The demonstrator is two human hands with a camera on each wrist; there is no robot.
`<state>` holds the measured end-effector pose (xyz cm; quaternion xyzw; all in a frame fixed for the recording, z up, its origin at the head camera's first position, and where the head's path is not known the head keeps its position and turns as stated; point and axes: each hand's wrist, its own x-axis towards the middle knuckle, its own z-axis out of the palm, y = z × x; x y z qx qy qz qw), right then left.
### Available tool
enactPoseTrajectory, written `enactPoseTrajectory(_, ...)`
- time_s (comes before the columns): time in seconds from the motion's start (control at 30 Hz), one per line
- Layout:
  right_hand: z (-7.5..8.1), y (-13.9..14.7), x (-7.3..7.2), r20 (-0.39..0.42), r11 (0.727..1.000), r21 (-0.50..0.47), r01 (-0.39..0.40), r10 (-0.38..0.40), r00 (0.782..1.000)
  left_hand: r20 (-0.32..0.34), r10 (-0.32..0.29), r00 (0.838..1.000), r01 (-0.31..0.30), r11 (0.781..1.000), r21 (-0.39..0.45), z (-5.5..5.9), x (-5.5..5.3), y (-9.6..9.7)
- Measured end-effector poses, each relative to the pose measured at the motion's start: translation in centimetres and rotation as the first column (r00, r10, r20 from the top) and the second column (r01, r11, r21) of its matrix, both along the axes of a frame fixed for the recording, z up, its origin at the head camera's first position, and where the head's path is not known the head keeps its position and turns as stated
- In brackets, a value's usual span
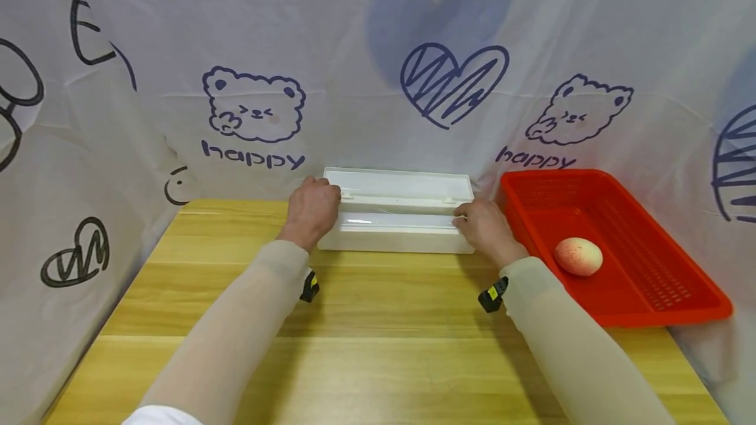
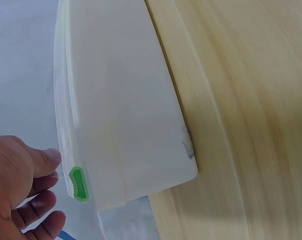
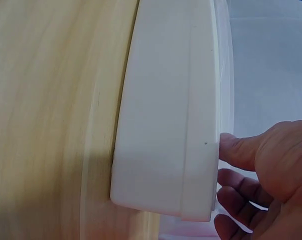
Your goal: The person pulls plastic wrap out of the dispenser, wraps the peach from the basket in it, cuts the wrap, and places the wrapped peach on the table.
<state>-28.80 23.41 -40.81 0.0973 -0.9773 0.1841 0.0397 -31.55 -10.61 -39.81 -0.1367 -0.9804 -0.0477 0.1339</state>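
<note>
A long white plastic wrap dispenser (image 1: 396, 242) lies across the back of the table, its lid (image 1: 401, 183) raised toward the curtain. A glossy clear strip shows along the opening. At the left end is my left hand (image 1: 314, 210); its thumb and forefinger come together close to the dispenser's green slider (image 2: 79, 184), apparently pinching thin clear film. My right hand (image 1: 485, 227) is at the other end. Its thumb (image 3: 237, 151) meets the clear edge there, with the fingers curled behind, and seems to pinch the film too. The film itself is hard to make out.
To the right stands a red plastic basket (image 1: 667, 241) with a pale pink, peach-like round fruit (image 1: 579, 256) in it. A white printed curtain (image 1: 354, 51) hangs right behind the dispenser. The wooden table (image 1: 378, 359) extends toward me between my forearms.
</note>
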Motion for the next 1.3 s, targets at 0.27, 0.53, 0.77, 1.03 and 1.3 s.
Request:
enactPoseTrajectory(0.27,-0.3,0.0,-0.5,-0.013,1.0,0.005,0.014,-0.014,1.0,0.033,0.018,0.999,-0.019,1.0,0.019,0.2,-0.3,0.1)
enactPoseTrajectory(0.53,-0.4,-0.8,-0.3,0.0,0.998,-0.057,-0.011,0.011,1.0,0.072,0.04,0.997,-0.047,0.994,0.1,0.8,-0.4,0.2)
enactPoseTrajectory(0.77,-0.8,-3.1,-0.4,-0.013,0.998,-0.017,-0.062,0.062,0.998,0.095,0.058,0.994,-0.072,0.987,0.147,1.3,-0.5,0.4)
enactPoseTrajectory(1.03,-0.6,-4.5,-0.8,-0.031,0.997,0.034,-0.074,0.076,0.997,0.082,0.061,0.995,-0.073,0.985,0.155,1.8,-0.7,0.6)
enactPoseTrajectory(1.3,-0.1,-2.3,-1.1,-0.052,0.99,0.124,-0.063,0.07,0.996,0.087,0.052,0.995,-0.065,0.986,0.152,1.9,-0.7,0.1)
